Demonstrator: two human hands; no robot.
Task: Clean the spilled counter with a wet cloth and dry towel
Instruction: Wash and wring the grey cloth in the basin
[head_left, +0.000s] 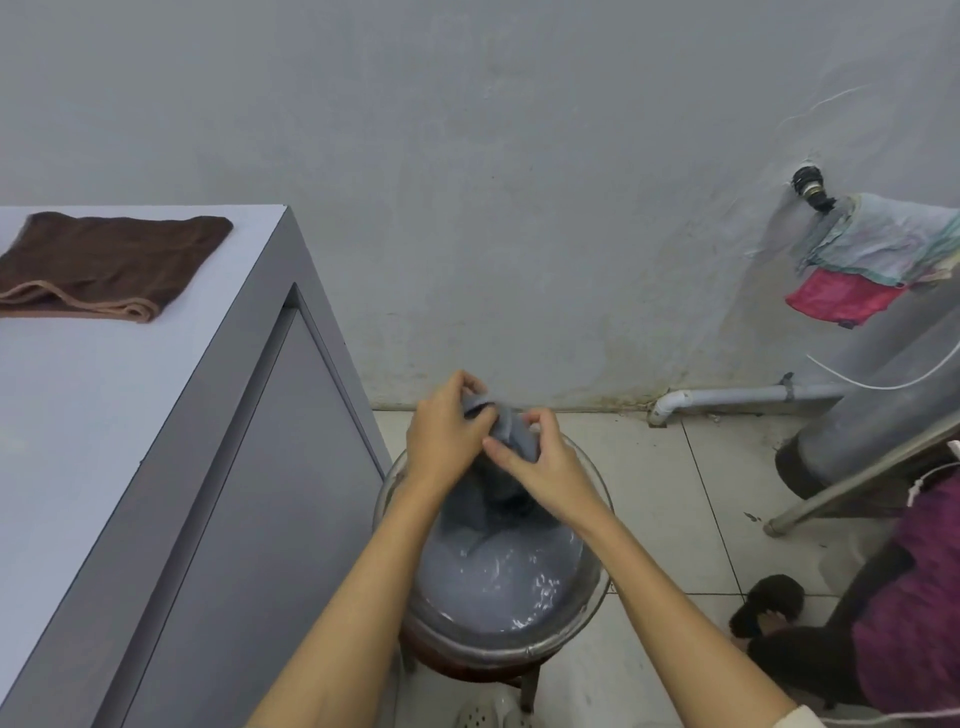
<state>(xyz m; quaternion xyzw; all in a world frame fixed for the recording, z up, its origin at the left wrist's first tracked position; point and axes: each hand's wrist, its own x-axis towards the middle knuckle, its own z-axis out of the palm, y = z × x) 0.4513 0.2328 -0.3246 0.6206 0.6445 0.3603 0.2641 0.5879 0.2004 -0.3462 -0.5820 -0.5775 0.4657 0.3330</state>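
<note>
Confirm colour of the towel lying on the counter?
Dark brown towel with a light tan edge; head view, the only one.

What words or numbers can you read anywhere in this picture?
None: no words, labels, brands or numbers can be read.
The folded brown towel, the wet grey cloth gripped by both hands and the round glass bowl of water show no print.

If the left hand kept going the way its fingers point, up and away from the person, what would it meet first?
Past the grey cloth that the left hand grips with the right hand, probably the tiled floor beyond the basin rim, then the wall. Depth is unclear.
</note>
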